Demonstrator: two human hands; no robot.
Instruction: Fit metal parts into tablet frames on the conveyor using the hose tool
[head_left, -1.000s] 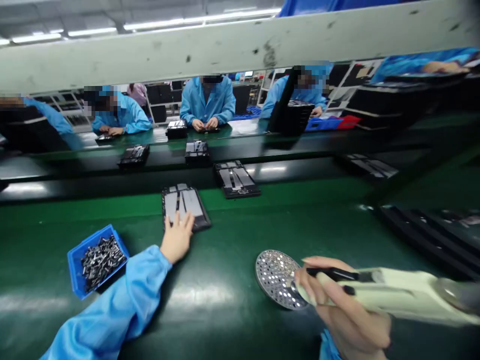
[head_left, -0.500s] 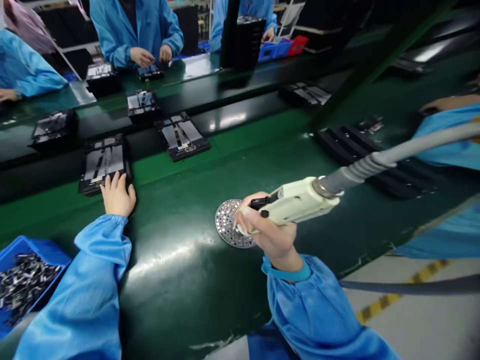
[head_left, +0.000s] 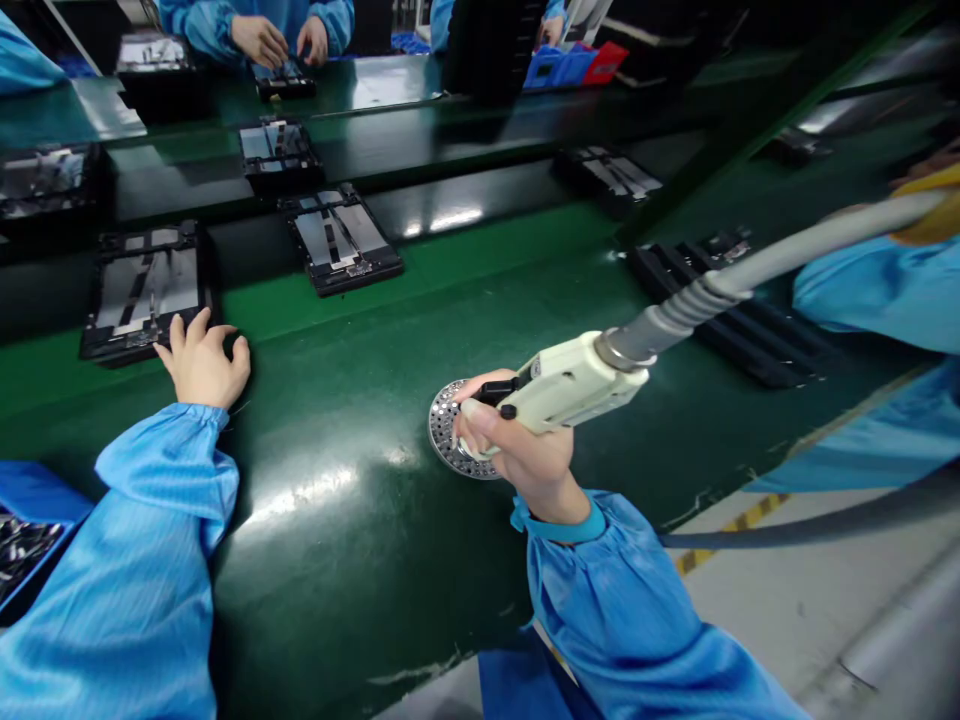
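Across green tabletop (head_left: 360,560): clasping cream tool (head_left: 574,385) over perforated disc (head_left: 441,432) with right grip (head_left: 529,455), mid-frame. With left grip (head_left: 204,368) unclosed, now withdrawn to corner of flat device (head_left: 142,290), frame left; likely barely steadying.

no text, label, brand or number can be read.

A factory assembly line is indicated by flat opened devices (head_left: 346,240) lined near the worktop (head_left: 352,590)'s far edge, with co-workers' blue sleeves (head_left: 206,32) seen beyond.
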